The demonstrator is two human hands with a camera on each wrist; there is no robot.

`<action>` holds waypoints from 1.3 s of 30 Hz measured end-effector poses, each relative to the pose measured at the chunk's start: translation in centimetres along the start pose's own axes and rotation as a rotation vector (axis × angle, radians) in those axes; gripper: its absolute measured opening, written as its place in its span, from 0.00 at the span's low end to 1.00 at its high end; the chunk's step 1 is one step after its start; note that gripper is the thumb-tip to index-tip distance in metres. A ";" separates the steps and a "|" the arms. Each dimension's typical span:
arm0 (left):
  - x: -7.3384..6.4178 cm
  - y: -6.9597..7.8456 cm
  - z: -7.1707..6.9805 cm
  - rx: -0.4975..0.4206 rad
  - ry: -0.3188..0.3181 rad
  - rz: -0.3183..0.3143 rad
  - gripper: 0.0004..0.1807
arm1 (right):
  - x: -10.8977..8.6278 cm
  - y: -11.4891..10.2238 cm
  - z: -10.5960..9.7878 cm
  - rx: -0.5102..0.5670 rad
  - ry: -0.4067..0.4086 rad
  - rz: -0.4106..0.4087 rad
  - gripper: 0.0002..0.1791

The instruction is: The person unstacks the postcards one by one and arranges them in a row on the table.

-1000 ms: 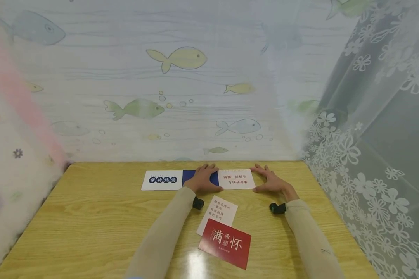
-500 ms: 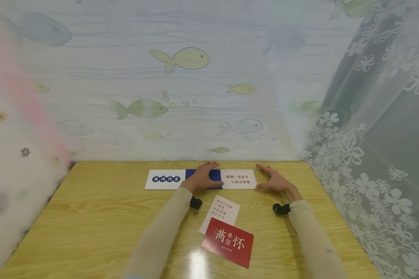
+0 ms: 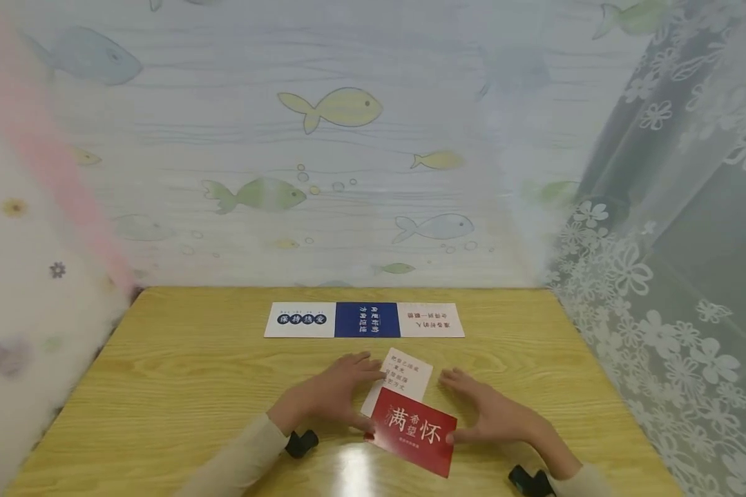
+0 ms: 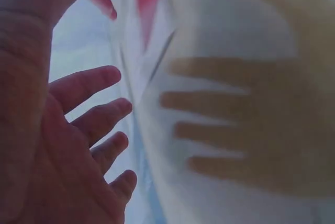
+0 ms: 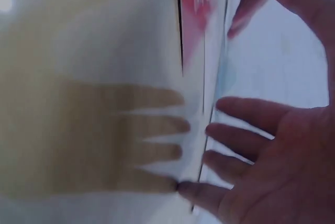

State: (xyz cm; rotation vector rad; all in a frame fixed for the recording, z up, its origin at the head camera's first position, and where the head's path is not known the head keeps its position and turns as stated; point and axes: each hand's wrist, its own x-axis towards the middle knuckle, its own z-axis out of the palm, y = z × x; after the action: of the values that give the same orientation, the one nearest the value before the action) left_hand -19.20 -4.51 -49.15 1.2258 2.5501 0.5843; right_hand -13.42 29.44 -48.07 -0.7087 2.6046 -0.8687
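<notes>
In the head view, we see the red card (image 3: 412, 433) on the surface (image 3: 193, 386), lapping over the lower end of a pale card (image 3: 408, 376). A row of three cards (image 3: 365, 319) lies beyond both, towards twelve o'clock. The left grip (image 3: 332, 395) sits at ten o'clock from the red card, the right grip (image 3: 500, 414) nearer three. Both are spread wide around it with nothing clasped; their thumb tips appear to meet its sides. We judge the step to be reaching for this card; the next move calls for pinching its edges without dragging the pale one.

In the left wrist view, we find the fingers (image 4: 97, 119) apart and uncurled, with blurred red towards twelve o'clock.

In the right wrist view, the fingers (image 5: 251, 114) are likewise nearly straight and hold nothing; blur keeps us from confirming thumb contact.
</notes>
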 end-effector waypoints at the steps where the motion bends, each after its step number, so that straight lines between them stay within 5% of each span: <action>1: -0.5 0.2 0.3 -0.010 -0.006 -0.003 0.53 | -0.7 -0.7 0.6 0.001 -0.014 0.015 0.54; 6: -1.8 0.8 1.3 -0.023 -0.012 -0.025 0.55 | -2.8 -3.3 2.9 -0.031 -0.032 0.099 0.58; 14: -2.0 1.2 1.8 0.027 0.005 -0.051 0.55 | -2.1 -4.2 4.8 -0.019 -0.028 0.125 0.57; 29: -2.4 2.0 2.5 0.039 0.074 -0.029 0.41 | -1.7 -4.5 5.0 0.053 -0.027 0.155 0.45; 39: -3.1 2.2 2.3 0.101 0.136 0.010 0.39 | -1.5 -4.6 4.9 0.024 -0.020 0.152 0.50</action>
State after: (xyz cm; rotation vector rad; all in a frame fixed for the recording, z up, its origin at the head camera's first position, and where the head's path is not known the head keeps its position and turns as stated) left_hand -14.84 -5.14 -50.03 1.2736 2.7176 0.5647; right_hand -8.51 24.75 -48.77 -0.5019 2.5860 -0.8415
